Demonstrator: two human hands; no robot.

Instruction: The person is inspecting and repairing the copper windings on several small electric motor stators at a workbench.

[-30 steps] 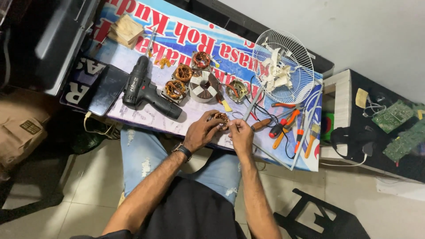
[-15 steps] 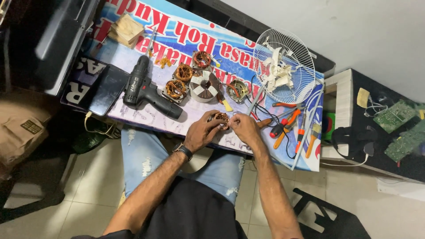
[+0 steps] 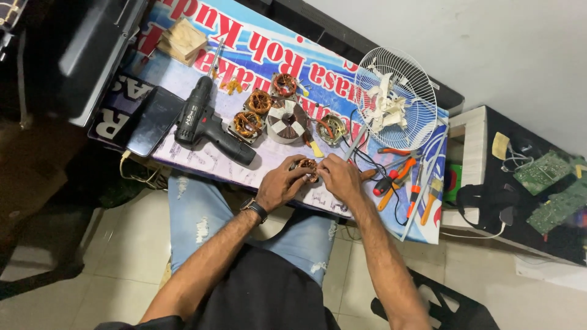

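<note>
Both hands have drawn closer together since a second ago, when the right hand sat slightly apart to the right; now they meet over one small part at the near edge of the surface. Left hand [image 3: 280,186], a dark watch on its wrist, curls closed around the left side of a copper-wound motor stator [image 3: 307,167], and the right hand [image 3: 340,178] pinches the stator's right side with bent fingers. That stator sits just above the printed banner [image 3: 183,85] that covers the surface, a blue and white sheet with large red letters.

Just beyond the hands lies a grey ring-shaped motor core [image 3: 286,120], ringed by four more copper stators [image 3: 260,101]. To the left, a black cordless drill [image 3: 206,125] lies on its side, and beside it a dark phone [image 3: 153,121]. A small wooden block [image 3: 182,41] rests at the far left corner. To the right, orange-handled pliers [image 3: 396,177] and screwdrivers lie among black wires, beneath a white wire fan guard [image 3: 397,98] holding crumpled white scraps. Green circuit boards [image 3: 543,172] rest on a dark stand well apart, at far right.
</note>
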